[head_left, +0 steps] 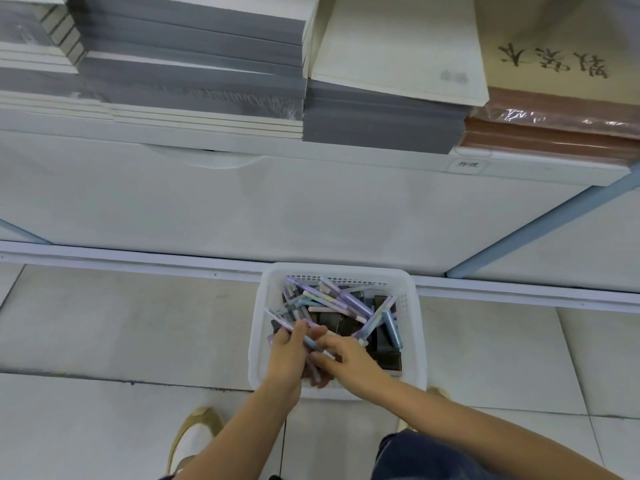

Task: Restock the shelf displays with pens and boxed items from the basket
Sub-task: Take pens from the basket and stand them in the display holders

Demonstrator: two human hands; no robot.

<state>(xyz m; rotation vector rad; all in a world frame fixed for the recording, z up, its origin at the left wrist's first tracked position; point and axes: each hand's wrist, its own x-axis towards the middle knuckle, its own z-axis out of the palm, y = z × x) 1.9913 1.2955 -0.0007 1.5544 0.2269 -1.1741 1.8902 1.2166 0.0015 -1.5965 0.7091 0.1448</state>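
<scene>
A white basket [419,341] of pens [332,301] and dark boxes [348,323] sits on the grey tiled floor [138,323] against a white shelf [242,202] stacked with paper pads [207,64]. The left hand [289,356] grips several pens. The right hand [348,363] touches pens too, though blur hides whether its fingers hold any.

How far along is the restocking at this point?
Early, it seems: the basket is heaped with pens and dark boxes. In hand: the left hand grips a bunch of pens inside it; the right hand pinches another. Left: nearly everything, and no pen display is in view, only stacked notebooks on the shelf.
</scene>
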